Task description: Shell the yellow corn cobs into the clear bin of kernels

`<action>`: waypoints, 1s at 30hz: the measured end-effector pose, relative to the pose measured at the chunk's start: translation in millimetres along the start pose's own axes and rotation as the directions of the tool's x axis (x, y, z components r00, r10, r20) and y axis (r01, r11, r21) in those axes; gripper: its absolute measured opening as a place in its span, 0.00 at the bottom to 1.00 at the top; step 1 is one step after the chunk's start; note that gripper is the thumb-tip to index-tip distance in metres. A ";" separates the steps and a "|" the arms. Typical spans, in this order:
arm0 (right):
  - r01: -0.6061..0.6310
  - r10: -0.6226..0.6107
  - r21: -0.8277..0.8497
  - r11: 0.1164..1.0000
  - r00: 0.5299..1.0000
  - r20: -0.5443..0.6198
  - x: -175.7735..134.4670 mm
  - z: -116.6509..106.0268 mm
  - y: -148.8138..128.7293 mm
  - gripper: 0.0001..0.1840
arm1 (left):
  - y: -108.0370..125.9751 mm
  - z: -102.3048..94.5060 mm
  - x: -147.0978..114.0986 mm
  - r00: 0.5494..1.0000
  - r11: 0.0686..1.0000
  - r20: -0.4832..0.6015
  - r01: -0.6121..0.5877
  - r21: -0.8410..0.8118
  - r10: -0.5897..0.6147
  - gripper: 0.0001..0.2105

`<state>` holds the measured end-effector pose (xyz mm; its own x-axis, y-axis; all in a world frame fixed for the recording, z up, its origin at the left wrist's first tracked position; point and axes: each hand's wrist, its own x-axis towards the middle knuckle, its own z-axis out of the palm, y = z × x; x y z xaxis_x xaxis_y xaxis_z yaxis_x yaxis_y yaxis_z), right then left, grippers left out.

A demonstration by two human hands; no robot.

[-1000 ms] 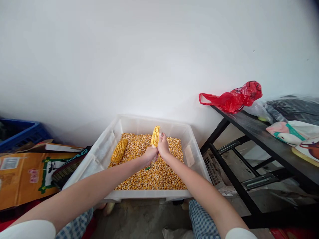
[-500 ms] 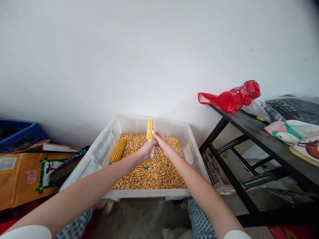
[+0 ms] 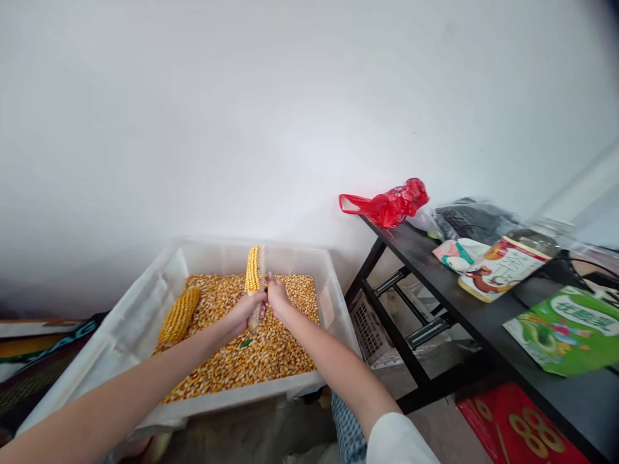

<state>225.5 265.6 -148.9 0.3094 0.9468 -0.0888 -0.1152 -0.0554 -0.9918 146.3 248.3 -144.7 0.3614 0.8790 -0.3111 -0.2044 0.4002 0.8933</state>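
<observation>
A translucent plastic bin [image 3: 333,309] on the floor holds a layer of loose yellow corn kernels [image 3: 271,351]. Over the kernels I hold a corn cob [image 3: 252,270] upright, partly stripped at its lower end. My left hand [image 3: 249,309] grips the cob's lower part. My right hand [image 3: 277,298] is against the cob's right side, fingers on it. A second, whole corn cob [image 3: 178,316] lies on the kernels at the bin's left. A small green thing [image 3: 246,343] lies on the kernels below my hands.
A black metal table [image 3: 435,270] stands right of the bin, carrying a red plastic bag [image 3: 387,205], a dark bag [image 3: 476,219], printed packages [image 3: 503,264] and a green packet [image 3: 570,328]. A white basket [image 3: 370,325] sits under it. White wall behind. Red mat [image 3: 517,432] on the floor.
My view has swung to the right, so the bin sits further left and more of the table shows. The cob has turned from leaning right to upright in my hands.
</observation>
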 end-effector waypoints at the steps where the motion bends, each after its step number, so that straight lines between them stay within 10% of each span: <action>1: 0.009 -0.009 0.021 1.000 1.000 0.005 0.1 0.3 -4.9 0.27 | 2.1 0.9 -0.5 1.000 1.000 0.007 -0.017 0.005 0.017 0.04; 9: -0.026 -0.012 0.112 0.993 0.946 0.323 -11.8 -2.3 -25.3 0.16 | 16.8 -1.5 2.6 0.999 0.995 0.017 -0.032 -0.097 0.034 0.07; 17: -0.093 0.070 0.068 0.993 0.958 0.280 -9.7 -5.1 -31.8 0.27 | 21.6 -6.5 -3.8 0.989 0.999 0.145 0.004 -0.051 0.003 0.09; 23: 0.221 -0.186 -0.210 0.952 0.967 0.173 -3.8 -13.4 -37.5 0.28 | 18.4 -0.2 -10.4 0.994 0.983 0.070 -0.089 0.162 0.078 0.10; 30: 0.224 -0.190 -0.301 0.927 0.972 0.140 -4.9 -6.5 -27.6 0.31 | 12.7 -4.6 -2.6 0.994 0.990 0.102 -0.060 0.124 0.047 0.12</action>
<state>233.2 260.4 -121.7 0.1907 0.9749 0.1147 0.2471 0.0654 -0.9668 138.5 252.3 -134.0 0.4423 0.8658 -0.2338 -0.1111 0.3116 0.9437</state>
